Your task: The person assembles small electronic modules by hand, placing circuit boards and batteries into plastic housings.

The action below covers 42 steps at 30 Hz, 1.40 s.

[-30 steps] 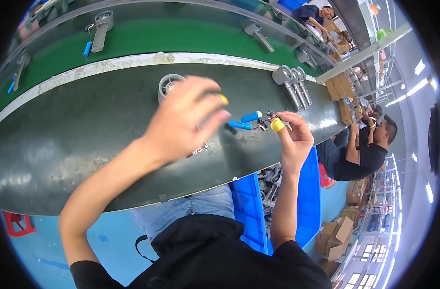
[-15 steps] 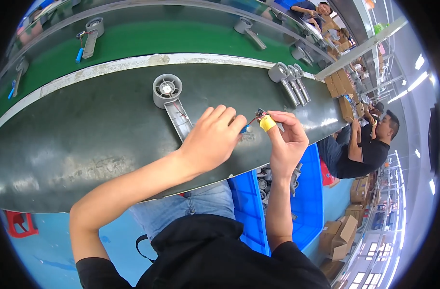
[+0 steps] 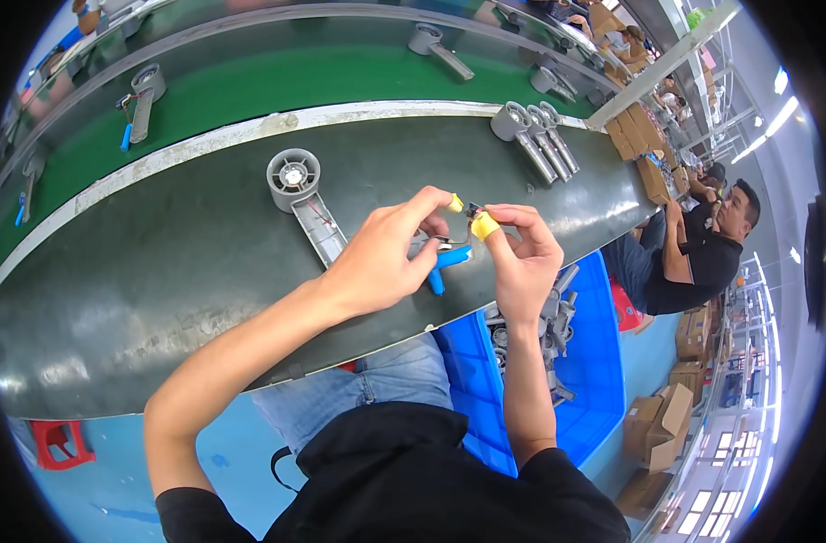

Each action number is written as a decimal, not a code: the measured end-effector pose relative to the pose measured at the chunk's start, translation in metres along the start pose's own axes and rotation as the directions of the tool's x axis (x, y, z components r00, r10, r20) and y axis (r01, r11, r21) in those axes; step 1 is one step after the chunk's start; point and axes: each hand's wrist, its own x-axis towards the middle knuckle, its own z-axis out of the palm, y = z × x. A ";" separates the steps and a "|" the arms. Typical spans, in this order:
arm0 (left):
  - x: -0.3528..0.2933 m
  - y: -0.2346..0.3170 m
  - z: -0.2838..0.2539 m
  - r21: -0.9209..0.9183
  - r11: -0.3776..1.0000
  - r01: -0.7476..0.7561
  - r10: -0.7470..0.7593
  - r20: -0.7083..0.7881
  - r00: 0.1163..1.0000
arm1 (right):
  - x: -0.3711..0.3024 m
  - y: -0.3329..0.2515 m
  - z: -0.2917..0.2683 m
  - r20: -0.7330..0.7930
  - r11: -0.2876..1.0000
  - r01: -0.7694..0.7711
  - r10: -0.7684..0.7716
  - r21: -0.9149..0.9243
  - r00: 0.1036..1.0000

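A small black circuit board (image 3: 472, 209) with thin wires is pinched between the thumb and fingers of my right hand (image 3: 527, 258). Yellow tape wraps that thumb. My left hand (image 3: 383, 253) is closed around wires and blue cylindrical batteries (image 3: 453, 257), which stick out by its thumb. Its index finger, tipped with yellow, reaches close to the board. How the lower fingers grip is partly hidden. Beyond my left hand lies a grey handheld fan body (image 3: 293, 174) with a round housing and an opened handle (image 3: 322, 233); my left hand covers the handle's near end.
Several grey fan bodies (image 3: 528, 136) lie together at the right of the dark table (image 3: 159, 290). Behind a pale rail, a green conveyor (image 3: 277, 81) carries more. A blue bin (image 3: 589, 362) with grey parts stands by my right forearm. A person (image 3: 702, 240) sits at the right.
My left index finger has moved up to the board. Blue batteries now show below my fingers, where only a small blue bit showed before. The whole view has shifted slightly.
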 end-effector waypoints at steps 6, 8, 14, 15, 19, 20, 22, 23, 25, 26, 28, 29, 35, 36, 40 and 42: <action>-0.001 -0.003 0.005 0.128 0.992 -0.007 0.033 -0.203 0.979 | -0.008 -0.003 -0.002 0.076 0.999 0.028 -0.025 -0.047 0.997; 0.000 0.000 0.008 0.182 0.983 -0.003 0.051 -0.260 0.964 | -0.016 -0.006 -0.001 0.246 0.994 0.099 -0.082 -0.054 0.966; 0.011 0.020 0.009 -0.124 0.988 0.096 -0.128 -0.294 0.947 | -0.018 -0.003 -0.001 0.305 0.955 0.174 -0.096 -0.241 0.948; 0.013 0.023 0.007 -0.218 0.967 0.128 -0.191 -0.298 0.935 | -0.017 -0.001 -0.006 0.276 0.961 0.129 -0.059 -0.244 0.959; 0.018 0.026 0.001 -0.302 0.951 0.064 -0.179 -0.371 0.911 | -0.015 -0.002 -0.019 0.270 0.951 0.074 0.009 -0.299 0.963; 0.019 0.026 0.001 -0.299 0.952 0.065 -0.178 -0.368 0.913 | -0.015 -0.002 -0.019 0.266 0.952 0.074 0.008 -0.296 0.964; 0.021 0.026 0.002 -0.443 0.897 -0.010 -0.185 -0.395 0.900 | -0.014 -0.001 -0.019 0.210 0.945 0.049 0.021 -0.325 0.977; 0.021 0.029 0.003 -0.476 0.879 -0.006 -0.200 -0.380 0.903 | -0.013 -0.001 -0.019 0.204 0.945 0.047 0.021 -0.325 0.979; 0.021 0.035 0.004 -0.490 0.872 -0.015 -0.185 -0.358 0.915 | -0.012 0.000 -0.018 0.137 0.942 -0.009 0.058 -0.336 0.989; 0.022 0.037 0.004 -0.504 0.863 -0.026 -0.171 -0.340 0.925 | -0.011 0.000 -0.017 0.131 0.942 -0.012 0.059 -0.335 0.990; 0.024 0.040 0.004 -0.499 0.867 -0.003 -0.163 -0.289 0.943 | -0.010 0.000 -0.014 -0.061 0.973 -0.078 0.066 -0.218 0.996; 0.025 0.040 0.004 -0.494 0.869 0.017 -0.157 -0.243 0.957 | -0.009 -0.001 -0.015 -0.095 0.985 -0.081 0.067 -0.152 0.993; 0.023 0.034 0.002 -0.411 0.886 0.215 -0.249 -0.029 0.968 | 0.007 0.014 -0.018 -0.161 0.991 -0.086 0.069 -0.103 0.985; 0.023 0.032 0.001 -0.414 0.885 0.213 -0.252 -0.041 0.967 | 0.009 0.015 -0.022 -0.173 0.989 -0.099 0.078 -0.113 0.982; 0.030 0.009 0.000 -0.355 0.900 0.255 -0.295 -0.064 0.953 | 0.011 0.011 -0.037 -0.149 1.000 -0.004 0.008 0.030 0.989; 0.031 0.000 -0.006 -0.200 0.950 0.238 -0.267 -0.133 0.955 | 0.012 0.009 -0.035 -0.119 0.996 0.043 -0.034 0.075 0.992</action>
